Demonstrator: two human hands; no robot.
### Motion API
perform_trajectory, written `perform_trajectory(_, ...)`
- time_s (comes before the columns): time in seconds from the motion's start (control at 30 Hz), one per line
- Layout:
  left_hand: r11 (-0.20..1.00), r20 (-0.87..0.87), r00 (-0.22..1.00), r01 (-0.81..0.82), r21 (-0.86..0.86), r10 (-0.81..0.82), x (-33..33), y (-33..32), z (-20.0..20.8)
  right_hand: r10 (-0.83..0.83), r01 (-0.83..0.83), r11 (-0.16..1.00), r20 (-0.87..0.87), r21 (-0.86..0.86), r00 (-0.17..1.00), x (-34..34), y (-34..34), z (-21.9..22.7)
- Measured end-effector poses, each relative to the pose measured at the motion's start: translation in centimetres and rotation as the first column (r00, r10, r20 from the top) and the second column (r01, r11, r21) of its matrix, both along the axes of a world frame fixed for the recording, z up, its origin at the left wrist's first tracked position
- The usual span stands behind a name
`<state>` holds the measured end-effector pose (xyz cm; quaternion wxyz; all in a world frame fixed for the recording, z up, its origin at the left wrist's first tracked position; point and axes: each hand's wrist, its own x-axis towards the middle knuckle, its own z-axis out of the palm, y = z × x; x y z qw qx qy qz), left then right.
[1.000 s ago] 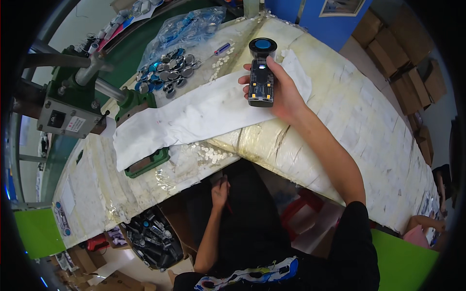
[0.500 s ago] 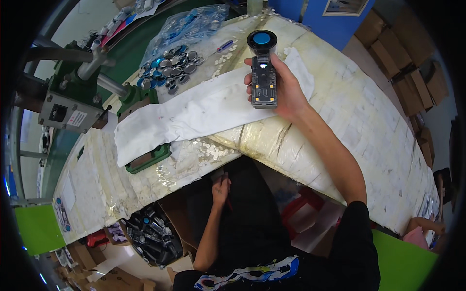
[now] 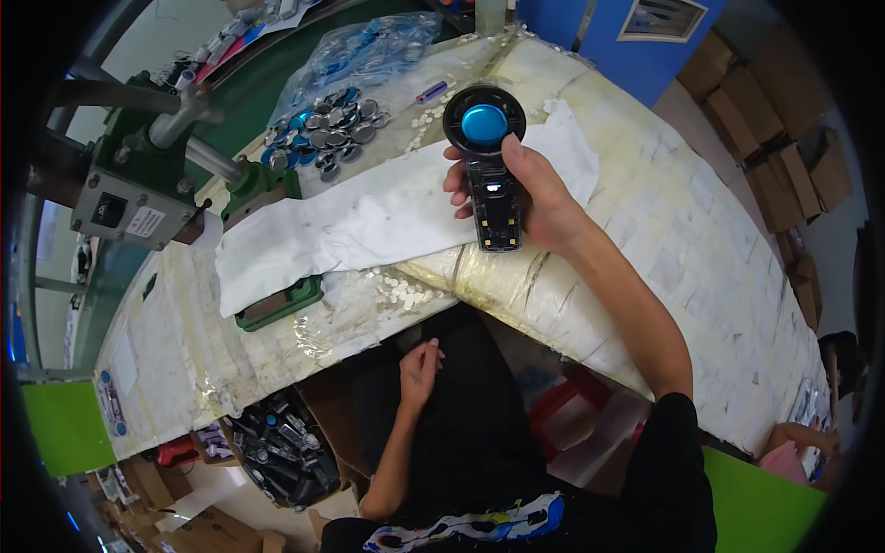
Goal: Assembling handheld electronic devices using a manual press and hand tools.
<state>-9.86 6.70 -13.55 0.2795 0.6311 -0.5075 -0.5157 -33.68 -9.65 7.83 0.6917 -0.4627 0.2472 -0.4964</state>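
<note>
Right fingers (image 3: 455, 178) grip black device (image 3: 487, 172); machine (image 3: 118, 195) bears white label (image 3: 145, 221)

centre: handheld device (image 3: 490, 180), glossy dark plastic, its blue cap (image 3: 484, 123) smooth and shiny. left of centre: white cloth (image 3: 396, 217), matt and creased. upper left: polished metal discs (image 3: 337, 139), crinkled plastic bag (image 3: 355, 57).

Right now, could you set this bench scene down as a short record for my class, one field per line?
Right hand: grips a black device with a round, blue-centred head
Left hand: curled over the lap
White cloth: laid across the table and over a green press base
Beyond the cloth: metal discs heaped beside a bluish plastic bag
Below the table: heaped dark devices
</note>
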Motion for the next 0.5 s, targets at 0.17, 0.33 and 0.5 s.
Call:
perform_trajectory(0.17,0.990,-0.546,0.826,0.134,-0.051,-0.140,-3.6,-0.5,12.0,-0.016,0.016,1.000,-0.096,-0.003,0.995,0.7,0.8,1.4)
perform_trajectory(0.33,0.975,-0.867,0.474,0.214,-0.056,-0.154,-5.4,-3.7,18.8,-0.028,0.029,0.999,-0.068,0.014,0.997,2.3,2.8,3.3)
perform_trajectory(0.5,0.975,-0.970,0.240,0.221,0.009,-0.046,-8.3,-6.0,21.1,-0.072,0.079,0.988,0.054,-0.129,0.996,2.7,3.9,3.4)
